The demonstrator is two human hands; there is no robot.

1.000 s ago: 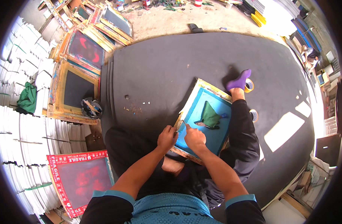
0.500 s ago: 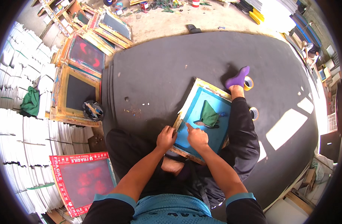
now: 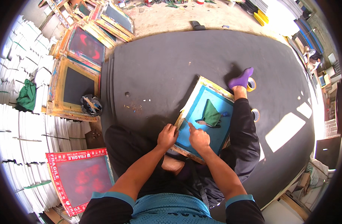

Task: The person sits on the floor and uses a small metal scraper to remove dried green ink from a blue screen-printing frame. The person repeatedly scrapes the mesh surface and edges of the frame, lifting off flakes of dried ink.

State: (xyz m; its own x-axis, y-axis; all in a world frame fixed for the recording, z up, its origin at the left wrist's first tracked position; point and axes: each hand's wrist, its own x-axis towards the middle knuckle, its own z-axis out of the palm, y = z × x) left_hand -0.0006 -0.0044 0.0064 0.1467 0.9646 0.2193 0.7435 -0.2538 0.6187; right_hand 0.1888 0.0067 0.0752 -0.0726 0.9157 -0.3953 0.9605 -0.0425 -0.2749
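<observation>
A wooden-framed printing screen point(image 3: 181, 116) with blue mesh lies tilted across my lap and the dark mat. My left hand point(image 3: 167, 136) is closed over the left rail of the frame. Curled above the mesh, my right hand point(image 3: 199, 138) has its index finger pointing at the mesh's left border; whatever its other fingers hold is hidden. A folded green cloth point(image 3: 212, 114) rests on the mesh, partly over a dark-handled tool that looks like pliers point(image 3: 203, 123). Beside the cloth is a small blue object point(image 3: 226, 114), too small to make out.
Two tape rolls point(image 3: 251, 84) point(image 3: 255, 115) lie on the dark mat point(image 3: 152, 63) beyond my right leg. More framed screens point(image 3: 81, 86) lean at the left, near white stacked sheets point(image 3: 27, 138). A red-taped screen point(image 3: 81, 179) stands at lower left. Another person point(image 3: 312, 58) is at far right.
My right index finger has shifted slightly right and straightened along the mesh border. My left hand stays on the rail. The whole view has tilted a little.
</observation>
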